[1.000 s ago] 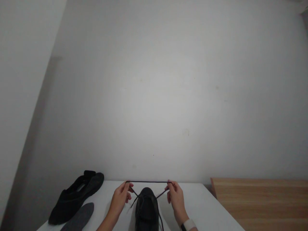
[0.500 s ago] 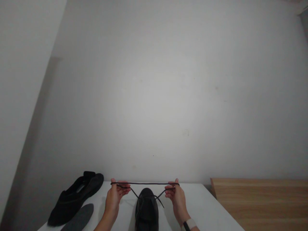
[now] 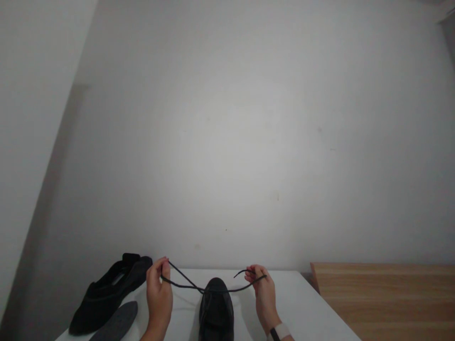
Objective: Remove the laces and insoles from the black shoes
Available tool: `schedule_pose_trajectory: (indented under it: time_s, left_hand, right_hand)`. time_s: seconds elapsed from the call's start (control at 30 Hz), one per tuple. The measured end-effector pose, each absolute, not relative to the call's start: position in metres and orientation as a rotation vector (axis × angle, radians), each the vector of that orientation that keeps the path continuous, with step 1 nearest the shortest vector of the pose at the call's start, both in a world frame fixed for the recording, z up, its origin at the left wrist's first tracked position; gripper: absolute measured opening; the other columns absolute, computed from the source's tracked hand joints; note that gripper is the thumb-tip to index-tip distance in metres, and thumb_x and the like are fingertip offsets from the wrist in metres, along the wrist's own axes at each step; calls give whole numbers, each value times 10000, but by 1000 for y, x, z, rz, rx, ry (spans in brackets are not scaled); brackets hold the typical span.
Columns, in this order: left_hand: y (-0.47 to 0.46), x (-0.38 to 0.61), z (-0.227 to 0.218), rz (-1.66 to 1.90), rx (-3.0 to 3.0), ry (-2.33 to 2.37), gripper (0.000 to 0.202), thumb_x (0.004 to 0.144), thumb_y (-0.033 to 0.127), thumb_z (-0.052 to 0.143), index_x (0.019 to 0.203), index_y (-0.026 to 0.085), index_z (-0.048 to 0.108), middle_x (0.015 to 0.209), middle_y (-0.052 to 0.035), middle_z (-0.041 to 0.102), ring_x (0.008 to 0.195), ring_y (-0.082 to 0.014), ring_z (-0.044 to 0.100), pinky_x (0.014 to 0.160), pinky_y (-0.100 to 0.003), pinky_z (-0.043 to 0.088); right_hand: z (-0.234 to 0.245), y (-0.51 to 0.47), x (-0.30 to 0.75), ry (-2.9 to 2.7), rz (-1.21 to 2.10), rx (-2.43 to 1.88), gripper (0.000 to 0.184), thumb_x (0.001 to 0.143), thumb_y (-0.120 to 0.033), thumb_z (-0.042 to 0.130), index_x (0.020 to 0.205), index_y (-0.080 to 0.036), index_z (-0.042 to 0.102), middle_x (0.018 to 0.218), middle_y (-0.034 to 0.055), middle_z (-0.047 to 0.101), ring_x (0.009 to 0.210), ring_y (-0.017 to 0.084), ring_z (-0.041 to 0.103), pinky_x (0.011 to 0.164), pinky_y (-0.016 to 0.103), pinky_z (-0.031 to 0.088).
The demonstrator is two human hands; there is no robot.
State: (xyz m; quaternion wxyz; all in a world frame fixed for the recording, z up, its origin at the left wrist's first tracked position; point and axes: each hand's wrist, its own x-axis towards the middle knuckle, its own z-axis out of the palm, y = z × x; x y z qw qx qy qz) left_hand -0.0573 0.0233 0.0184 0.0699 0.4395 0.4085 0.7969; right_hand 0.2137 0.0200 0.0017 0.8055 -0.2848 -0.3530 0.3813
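Note:
A black leather shoe stands on the white table at the bottom centre, toe pointing away from me. Its thin black lace runs from the shoe's top out to both sides. My left hand is closed in a pinch on the left part of the lace, just left of the shoe. My right hand pinches the right part, with a short free end curling above its fingers. A white band shows on my right wrist.
A second black shoe lies on its side at the table's left, with a grey insole in front of it. A wooden surface adjoins the table on the right. A plain white wall fills the view behind.
The lace was stretched straight and taut between my hands above the shoe; now it sags and crosses over the shoe's top. My left hand has shifted left and turned.

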Motion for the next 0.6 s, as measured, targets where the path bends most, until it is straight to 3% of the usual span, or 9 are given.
schedule_pose_trajectory:
  time_s: [0.17, 0.4, 0.6]
  left_hand:
    - [22, -57, 20, 2482, 1296, 1189, 416, 815, 502, 501, 1092, 192, 525, 1088, -76, 525, 1109, -261, 488, 1030, -439, 340]
    - [6, -27, 34, 2081, 1559, 994, 394, 730, 528, 609, 933, 191, 634, 1015, -98, 650, 1011, -293, 588, 956, -442, 430]
    - [-16, -3, 49, 1752, 1874, 823, 361, 734, 408, 658, 1050, 234, 651, 1085, -88, 663, 1022, -266, 607, 934, -373, 476]
  right_hand:
    - [6, 16, 210, -835, 781, -619, 351, 617, -452, 765, 762, -153, 654, 776, 51, 690, 686, 187, 647, 707, 343, 537]
    - [27, -6, 181, -1142, 849, -644, 284, 620, -383, 781, 783, -170, 684, 746, 54, 703, 744, 216, 655, 752, 350, 511]
    - [61, -30, 141, -1374, 973, -490, 251, 666, -374, 758, 812, -184, 683, 824, 53, 703, 810, 211, 658, 783, 341, 497]
